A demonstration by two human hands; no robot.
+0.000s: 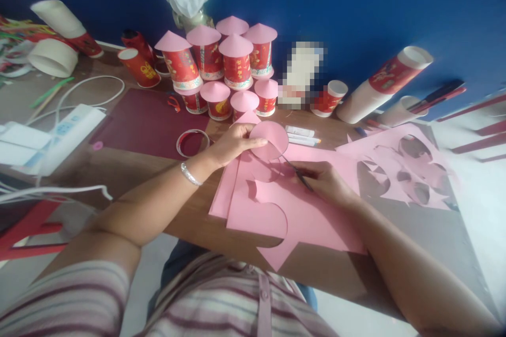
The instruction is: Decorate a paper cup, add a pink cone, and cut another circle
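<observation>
My left hand (239,142) pinches a round disc of pink paper (272,139) by its left side, thumb on top. My right hand (326,181) is closed around dark-handled scissors (301,176), whose thin blades point up to the disc's lower right edge. Whether the blades are apart I cannot tell. Beneath both hands lie pink paper sheets (324,226) with curved pieces cut out of them. Just beyond stand several red paper cups (237,71) topped with pink paper cones (236,46), some stacked on others.
Pens (302,139) lie behind the sheets. Pink scraps with round holes (419,168) are at the right. A roll of tape (193,143) rests on a dark red mat (150,121). At the left are a white power strip (59,139) and cables. Cup stacks (389,81) lean by the blue wall.
</observation>
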